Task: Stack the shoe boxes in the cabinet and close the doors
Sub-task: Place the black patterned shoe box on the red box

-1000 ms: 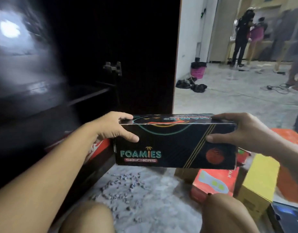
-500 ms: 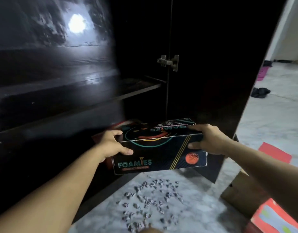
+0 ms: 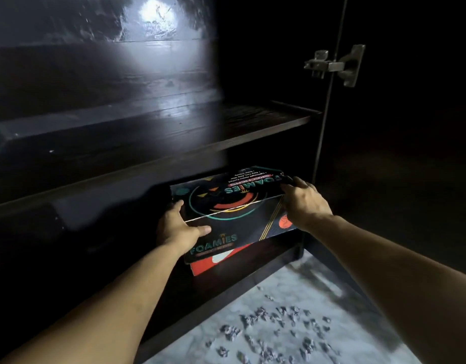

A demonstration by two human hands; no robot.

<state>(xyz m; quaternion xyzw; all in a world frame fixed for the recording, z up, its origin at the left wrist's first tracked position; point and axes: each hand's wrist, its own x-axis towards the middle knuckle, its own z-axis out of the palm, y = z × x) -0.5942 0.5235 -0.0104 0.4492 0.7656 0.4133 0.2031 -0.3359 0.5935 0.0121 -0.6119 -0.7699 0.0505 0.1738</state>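
My left hand [image 3: 178, 227] and right hand [image 3: 304, 203] clasp black box [image 3: 234, 208] by its ends, fingers curled round edges; box under shelf [image 3: 153, 137] in cabinet, atop red box [image 3: 213, 264]

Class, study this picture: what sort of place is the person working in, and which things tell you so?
Probably a storage spot inside a home: a dark wooden cabinet with a shelf and a metal door hinge, standing on a pale stone-like floor. Both hands slide a black shoe box in under the shelf.
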